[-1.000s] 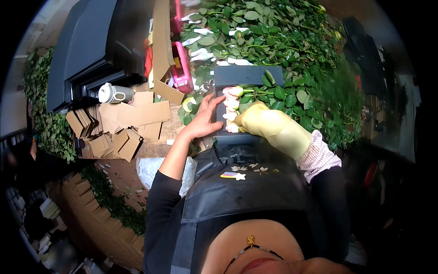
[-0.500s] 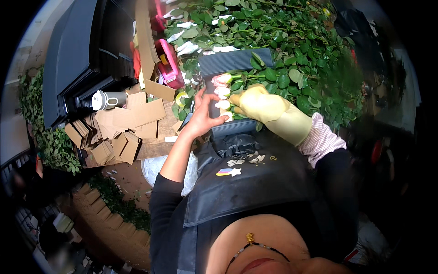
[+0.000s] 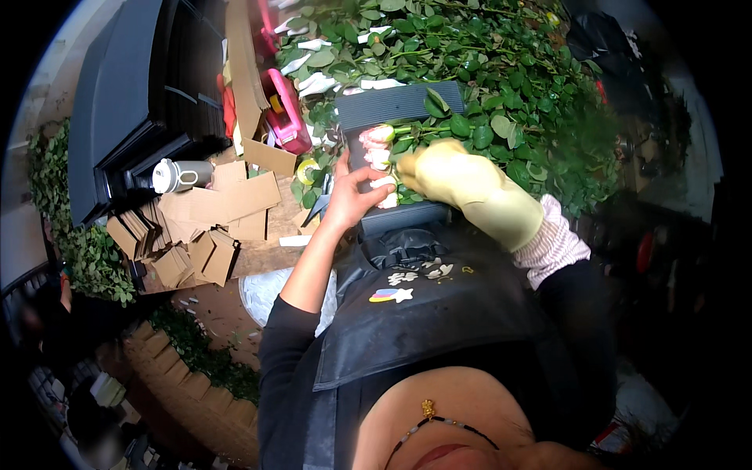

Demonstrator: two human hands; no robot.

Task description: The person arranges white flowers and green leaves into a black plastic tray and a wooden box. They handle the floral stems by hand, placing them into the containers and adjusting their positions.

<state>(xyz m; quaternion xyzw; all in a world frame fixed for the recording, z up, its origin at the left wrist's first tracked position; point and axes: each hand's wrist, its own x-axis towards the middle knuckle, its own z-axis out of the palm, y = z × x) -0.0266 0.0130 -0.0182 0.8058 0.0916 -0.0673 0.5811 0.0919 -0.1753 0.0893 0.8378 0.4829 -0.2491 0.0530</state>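
Several pale pink roses (image 3: 377, 136) lie with their heads in a row on a dark corrugated wrap (image 3: 401, 105), stems pointing right. At the near end of the row, my bare left hand (image 3: 352, 198) has thumb and forefinger closed around a rose head (image 3: 386, 182). Just right of the heads, over the stems, is my right hand (image 3: 440, 170) in a yellow glove. Its fingers bend down and are blurred, so their grip is not clear. A near flap of the wrap (image 3: 405, 218) rests by my apron.
Leafy rose stems (image 3: 501, 86) cover the far table. At left stand a stack of dark sheets (image 3: 117, 102), a lidded grey cup (image 3: 183, 175), cardboard pieces (image 3: 235, 202) and a pink container (image 3: 288, 117). A yellow tape roll (image 3: 309, 172) sits left of the wrap.
My left thumb has moved away from me, closer to the forefinger, onto a rose head. The gloved right hand has shifted slightly back from the heads.
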